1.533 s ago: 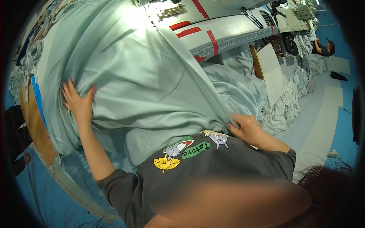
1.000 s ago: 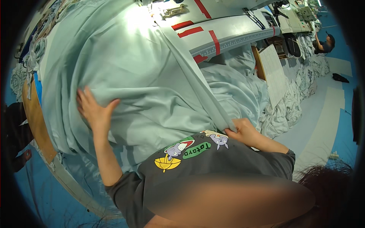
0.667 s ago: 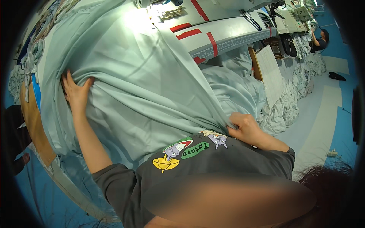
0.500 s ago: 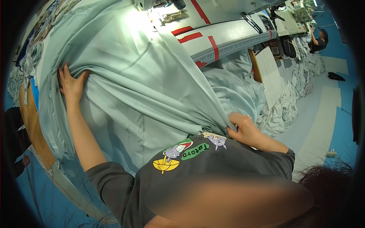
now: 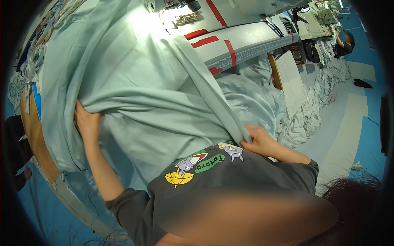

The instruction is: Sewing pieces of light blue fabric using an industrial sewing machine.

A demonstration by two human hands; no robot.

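Note:
Pale green fabric (image 5: pixel 135 78) spreads in folds from the lit sewing machine (image 5: pixel 186 16) down to my lap. At the left, my left hand (image 5: pixel 87 122) is closed on a bunched fold, its fingertips partly hidden in the cloth. Near my waist on the right, my right hand (image 5: pixel 263 141) pinches the end of a folded edge strip (image 5: pixel 213 92). That strip runs taut and slanting from the needle area to my fingers.
A grey machine bed with a ruler edge (image 5: pixel 254 51) and red tape marks lies right of the fabric. Beyond a white board (image 5: pixel 288 82), crumpled cloth (image 5: pixel 305 117) is heaped. A wooden table edge (image 5: pixel 35 135) borders the left. Another person (image 5: pixel 344 45) works at the far right.
My left hand has come nearer to me and slightly right, going from spread fingers on the cloth to closed on a fold. The folds have shifted, and the edge strip looks wider.

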